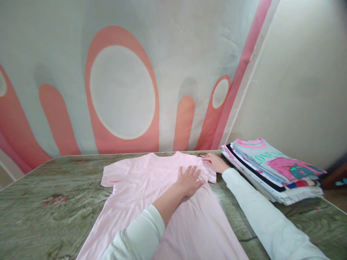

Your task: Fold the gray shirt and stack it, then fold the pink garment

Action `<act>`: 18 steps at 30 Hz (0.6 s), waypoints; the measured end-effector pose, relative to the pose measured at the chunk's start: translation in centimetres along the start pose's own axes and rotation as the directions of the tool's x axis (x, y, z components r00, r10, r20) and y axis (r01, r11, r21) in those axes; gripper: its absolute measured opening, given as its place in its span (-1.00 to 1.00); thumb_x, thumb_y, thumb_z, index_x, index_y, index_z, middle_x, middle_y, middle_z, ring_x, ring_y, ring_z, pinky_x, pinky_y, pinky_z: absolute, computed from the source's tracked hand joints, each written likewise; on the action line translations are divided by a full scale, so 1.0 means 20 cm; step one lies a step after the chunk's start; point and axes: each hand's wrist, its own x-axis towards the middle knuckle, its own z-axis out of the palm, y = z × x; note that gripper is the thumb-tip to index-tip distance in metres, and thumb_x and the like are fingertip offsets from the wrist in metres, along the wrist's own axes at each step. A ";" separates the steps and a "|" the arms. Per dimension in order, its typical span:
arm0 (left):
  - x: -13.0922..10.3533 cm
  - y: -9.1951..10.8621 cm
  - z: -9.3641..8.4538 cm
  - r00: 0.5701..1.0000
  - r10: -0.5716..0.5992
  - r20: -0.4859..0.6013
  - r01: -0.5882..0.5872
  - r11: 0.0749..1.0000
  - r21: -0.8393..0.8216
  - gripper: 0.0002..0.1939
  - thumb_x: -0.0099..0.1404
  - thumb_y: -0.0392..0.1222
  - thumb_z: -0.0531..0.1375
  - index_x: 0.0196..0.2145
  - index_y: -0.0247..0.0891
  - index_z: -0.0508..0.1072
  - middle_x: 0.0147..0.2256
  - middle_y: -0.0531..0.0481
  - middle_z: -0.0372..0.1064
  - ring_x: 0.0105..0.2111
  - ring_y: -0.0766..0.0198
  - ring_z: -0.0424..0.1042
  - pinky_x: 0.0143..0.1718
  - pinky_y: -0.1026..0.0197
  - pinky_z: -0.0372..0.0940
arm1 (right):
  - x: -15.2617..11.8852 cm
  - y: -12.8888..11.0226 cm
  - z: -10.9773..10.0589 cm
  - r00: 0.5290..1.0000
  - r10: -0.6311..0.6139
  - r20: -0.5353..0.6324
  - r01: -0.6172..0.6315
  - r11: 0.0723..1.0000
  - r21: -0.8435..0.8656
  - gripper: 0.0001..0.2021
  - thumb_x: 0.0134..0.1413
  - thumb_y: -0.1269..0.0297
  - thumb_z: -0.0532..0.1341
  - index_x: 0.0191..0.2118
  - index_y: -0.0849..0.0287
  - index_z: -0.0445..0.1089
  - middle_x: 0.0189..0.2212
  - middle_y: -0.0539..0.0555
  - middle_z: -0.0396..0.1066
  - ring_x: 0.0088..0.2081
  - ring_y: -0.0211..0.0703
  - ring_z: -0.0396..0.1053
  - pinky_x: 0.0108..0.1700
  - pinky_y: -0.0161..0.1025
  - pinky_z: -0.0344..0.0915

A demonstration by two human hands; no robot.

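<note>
A pale pink T-shirt [151, 191] lies spread out, its neckline toward the wall and its lower part running out of view below me. My left hand [189, 181] rests on the right side of its chest, palm down with fingers spread. At the right shoulder and sleeve, my right hand [216, 163] has its fingers bent together on the cloth, pinching it. The left sleeve [115, 173] lies flat, pointing outward. Soft creases run across the body of the shirt.
A stack of folded clothes [273, 169] stands right of the shirt, a grey printed top uppermost. The wood-patterned table [40, 216] meets a wall [168, 54] with coral shapes at its far edge. A dark object [337, 177] shows at the far right.
</note>
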 end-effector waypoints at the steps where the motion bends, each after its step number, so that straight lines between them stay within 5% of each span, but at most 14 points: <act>1: 0.00 0.00 0.00 1.000 -0.001 0.005 0.001 1.000 0.001 -0.38 0.32 0.19 -0.34 0.23 -0.10 -0.05 0.28 -0.03 -0.27 0.25 0.05 -0.25 0.14 -0.26 -0.27 | 0.00 0.01 0.00 0.999 0.034 -0.006 -0.034 0.999 -0.036 -0.73 0.10 0.38 0.05 -0.18 0.14 0.47 -0.25 0.12 0.38 -0.17 -0.13 0.31 -0.06 -0.21 0.19; 7: 0.00 0.00 -0.01 1.000 0.009 0.022 -0.009 1.000 -0.004 -0.38 0.32 0.19 -0.35 0.23 -0.11 -0.06 0.28 -0.03 -0.28 0.25 0.05 -0.27 0.14 -0.25 -0.27 | -0.01 -0.03 -0.02 0.989 0.025 -0.145 -0.026 1.000 -0.008 -0.67 0.06 0.46 0.04 -0.07 0.16 0.41 -0.14 0.14 0.34 -0.09 -0.12 0.28 0.04 -0.19 0.14; 12: 0.00 0.00 -0.01 1.000 0.018 0.001 -0.018 1.000 0.006 -0.35 0.31 0.21 -0.36 0.23 -0.12 -0.06 0.27 -0.04 -0.26 0.24 0.03 -0.24 0.15 -0.22 -0.27 | 0.02 -0.09 0.06 0.991 -0.126 -0.049 0.133 0.977 0.167 -0.68 0.06 0.46 0.04 -0.11 0.13 0.42 -0.13 0.10 0.36 -0.07 -0.15 0.28 0.04 -0.17 0.16; 18: -0.01 0.00 -0.01 1.000 0.023 0.009 -0.024 0.999 0.025 -0.32 0.32 0.20 -0.38 0.25 -0.21 -0.12 0.27 -0.08 -0.27 0.25 0.09 -0.28 0.17 -0.16 -0.26 | 0.01 0.00 0.07 0.973 0.122 -0.198 -0.106 0.991 0.087 -0.66 -0.01 0.53 0.04 -0.13 0.20 0.43 -0.14 0.16 0.38 -0.07 -0.11 0.28 0.07 -0.10 0.14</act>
